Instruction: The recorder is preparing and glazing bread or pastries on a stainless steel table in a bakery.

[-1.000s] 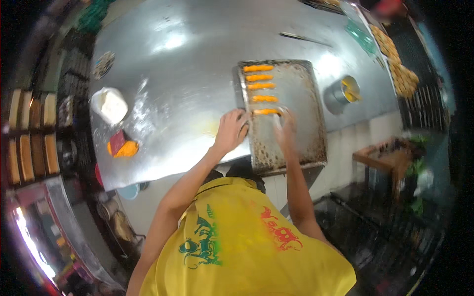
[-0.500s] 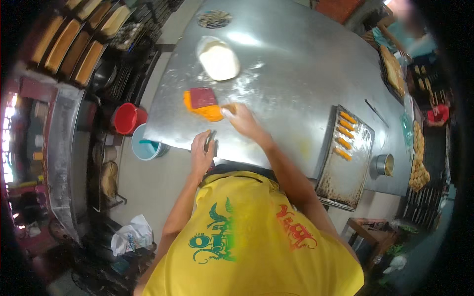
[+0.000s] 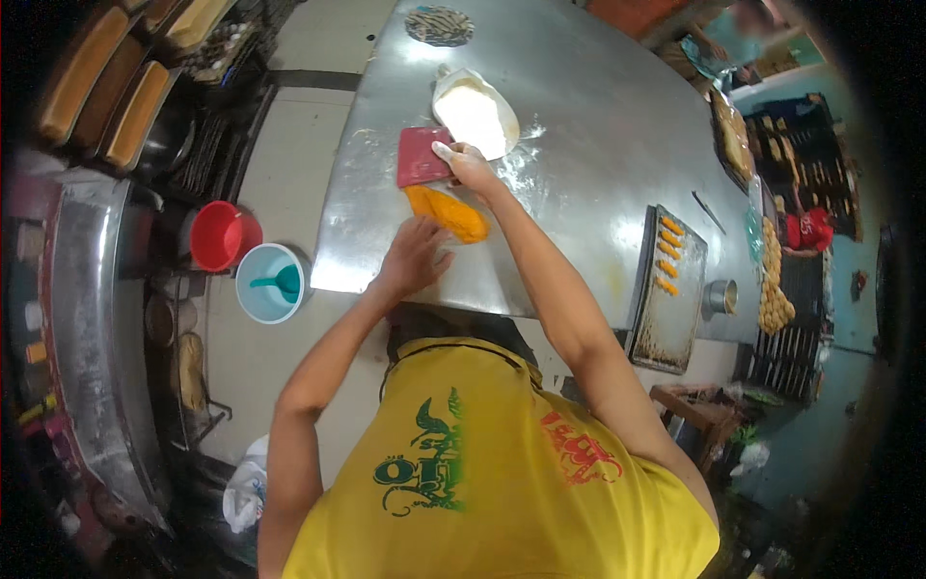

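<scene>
A lump of orange dough (image 3: 447,214) lies on the metal table near its front left edge. My right hand (image 3: 471,168) grips a flat dark red dough scraper (image 3: 422,157) by its right edge, its whitened thumb across the top. The scraper is just beyond the dough; whether it touches the table I cannot tell. At the dough's near side is my left hand (image 3: 417,257), fingers apart and holding nothing, the fingertips at the dough's edge. Just past the scraper sits a white scoop (image 3: 475,114) full of white flour.
To the right on the metal table (image 3: 569,193) are a baking tray (image 3: 672,299) with several orange dough pieces, a metal ring or tin (image 3: 721,296) and a thin dark tool (image 3: 709,211). Buckets, red (image 3: 224,236) and light blue (image 3: 270,283), stand left of the table. A patterned round (image 3: 439,26) lies far back.
My right hand has taken hold of the scraper, which lay on the dough, and moved it off the dough's far side. My left hand has come from the table's edge to the dough.
</scene>
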The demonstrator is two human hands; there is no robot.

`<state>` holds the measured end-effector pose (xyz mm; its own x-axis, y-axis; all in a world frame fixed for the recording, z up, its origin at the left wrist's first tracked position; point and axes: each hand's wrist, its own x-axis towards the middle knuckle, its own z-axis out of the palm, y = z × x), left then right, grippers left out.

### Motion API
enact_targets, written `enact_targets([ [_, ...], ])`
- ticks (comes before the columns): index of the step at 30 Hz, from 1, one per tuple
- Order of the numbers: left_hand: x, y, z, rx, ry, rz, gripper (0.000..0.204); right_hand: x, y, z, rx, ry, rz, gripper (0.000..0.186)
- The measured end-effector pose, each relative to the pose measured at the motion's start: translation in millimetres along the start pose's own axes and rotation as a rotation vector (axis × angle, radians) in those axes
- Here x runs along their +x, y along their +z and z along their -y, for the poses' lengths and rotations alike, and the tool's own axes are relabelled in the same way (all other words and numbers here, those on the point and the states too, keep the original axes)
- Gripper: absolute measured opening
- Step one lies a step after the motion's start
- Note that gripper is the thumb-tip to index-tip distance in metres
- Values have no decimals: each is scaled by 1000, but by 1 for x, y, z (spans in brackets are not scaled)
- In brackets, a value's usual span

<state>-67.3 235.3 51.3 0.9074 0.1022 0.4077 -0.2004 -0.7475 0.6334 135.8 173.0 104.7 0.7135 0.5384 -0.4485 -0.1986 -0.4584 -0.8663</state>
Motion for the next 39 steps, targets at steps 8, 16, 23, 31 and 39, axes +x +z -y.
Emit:
enact_targets([
  [8,88,27,46,50,373,347,64,-35,-66,-139,-452,-163,-326,51],
  [16,12,52,-10,472,80,67,62,0,-95,-49,-553,-658,-254,38],
  [23,-2,58,-96,597,-231,199,59,144,-102,-70,-1121,-936,-168,46],
  [31,39,57,-57,537,-262,315,46,168,-88,-32,-957,-769,14,34],
  [39,105,154,-149,111,-57,315,60,119,-140,-53,-945,-1005,-46,46],
])
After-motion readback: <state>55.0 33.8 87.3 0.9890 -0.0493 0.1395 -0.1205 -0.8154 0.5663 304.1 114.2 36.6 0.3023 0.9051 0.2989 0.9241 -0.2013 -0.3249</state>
